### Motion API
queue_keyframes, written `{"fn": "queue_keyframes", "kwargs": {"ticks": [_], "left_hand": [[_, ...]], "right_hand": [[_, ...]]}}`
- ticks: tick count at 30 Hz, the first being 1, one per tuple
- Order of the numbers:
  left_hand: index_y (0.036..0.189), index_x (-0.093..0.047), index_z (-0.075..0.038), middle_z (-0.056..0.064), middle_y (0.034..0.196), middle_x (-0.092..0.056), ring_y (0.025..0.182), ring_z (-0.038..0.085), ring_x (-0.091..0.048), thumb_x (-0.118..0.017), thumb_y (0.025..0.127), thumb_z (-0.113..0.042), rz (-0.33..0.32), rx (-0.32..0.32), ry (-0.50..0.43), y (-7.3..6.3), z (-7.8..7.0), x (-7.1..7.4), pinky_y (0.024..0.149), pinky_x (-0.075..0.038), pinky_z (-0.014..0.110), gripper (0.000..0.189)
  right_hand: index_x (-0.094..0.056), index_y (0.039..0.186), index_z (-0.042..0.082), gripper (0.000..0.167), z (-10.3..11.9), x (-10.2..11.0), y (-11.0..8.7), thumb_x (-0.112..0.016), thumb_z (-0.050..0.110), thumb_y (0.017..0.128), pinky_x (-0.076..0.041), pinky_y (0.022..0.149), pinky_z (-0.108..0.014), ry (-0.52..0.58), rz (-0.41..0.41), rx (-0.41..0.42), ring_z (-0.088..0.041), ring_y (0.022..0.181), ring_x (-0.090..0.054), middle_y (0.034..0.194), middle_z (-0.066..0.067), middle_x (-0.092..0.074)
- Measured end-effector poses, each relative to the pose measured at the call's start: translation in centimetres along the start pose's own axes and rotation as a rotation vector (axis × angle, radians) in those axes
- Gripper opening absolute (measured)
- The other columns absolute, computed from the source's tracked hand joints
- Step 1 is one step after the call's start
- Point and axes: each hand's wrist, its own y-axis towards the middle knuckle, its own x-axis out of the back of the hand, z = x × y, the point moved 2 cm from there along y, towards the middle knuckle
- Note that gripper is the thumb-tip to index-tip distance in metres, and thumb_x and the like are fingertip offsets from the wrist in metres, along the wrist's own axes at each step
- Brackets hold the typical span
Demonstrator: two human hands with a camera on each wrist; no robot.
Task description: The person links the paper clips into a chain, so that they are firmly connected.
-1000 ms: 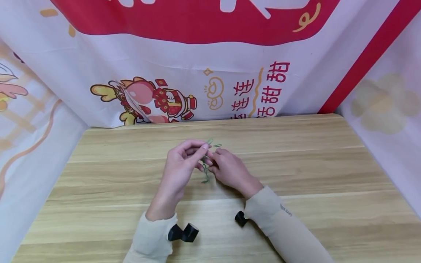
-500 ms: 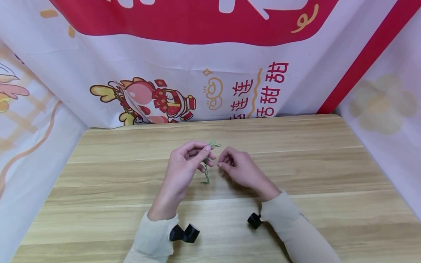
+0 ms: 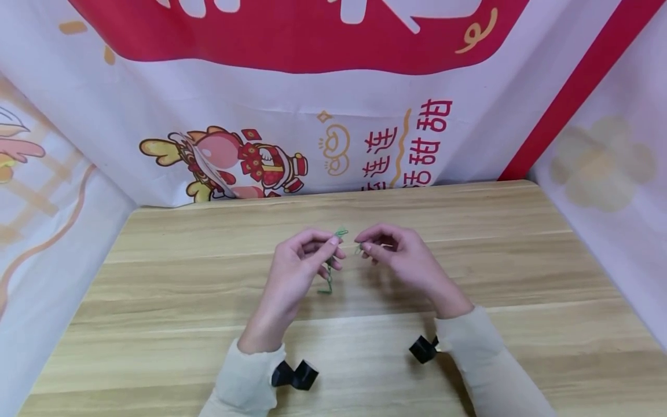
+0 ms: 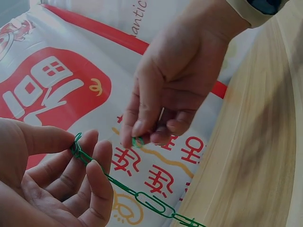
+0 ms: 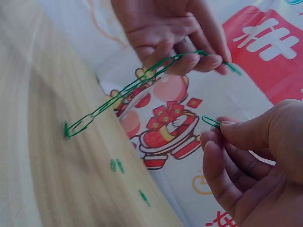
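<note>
Over the pale wood-grain worktop, the left hand and the right hand face each other, near but apart. Left thumb and forefinger pinch the upper end of a green wire paper-clip chain, the remaining fingers loosely bent; the linked clips slant down below that hand. Right thumb and fingers pinch a single green wire paper clip, its rounded loop protruding, separate from the chain.

Clip chain: green
Single clip: green
Table: tan, wood-grain streaks
Far cloth: white, red panel and lettering, red-yellow cartoon
Left cloth: white, orange check
Right cloth: white, beige flower
Sleeves: beige
</note>
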Motion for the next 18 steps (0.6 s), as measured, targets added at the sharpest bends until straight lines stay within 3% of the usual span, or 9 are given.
{"fn": "queue_keyframes", "kwargs": {"ticks": [10,18], "left_hand": [[0.115,-0.075,-0.008,0.012,0.102,-0.079,0.083,0.02,-0.075,-0.071,0.105,-0.017,0.024,0.005,0.006,0.0,0.7,-0.8,0.066,-0.057,0.026,0.014],[0.115,-0.075,-0.006,0.006,0.095,-0.078,0.08,0.018,-0.074,-0.071,0.105,-0.015,0.027,0.001,-0.008,0.0,0.8,-1.2,0.065,-0.055,0.024,0.014]], "right_hand": [[-0.069,0.126,0.002,0.02,1.7,1.0,-0.7,-0.064,0.007,0.107,-0.065,0.094,-0.032,0.101,-0.043,0.024,-0.021,0.099,-0.079,0.114,-0.019,-0.076],[-0.068,0.122,0.0,0.018,2.0,1.4,-0.9,-0.066,0.001,0.103,-0.065,0.094,-0.032,0.127,-0.053,0.017,-0.02,0.099,-0.079,0.114,-0.02,-0.074]]}}
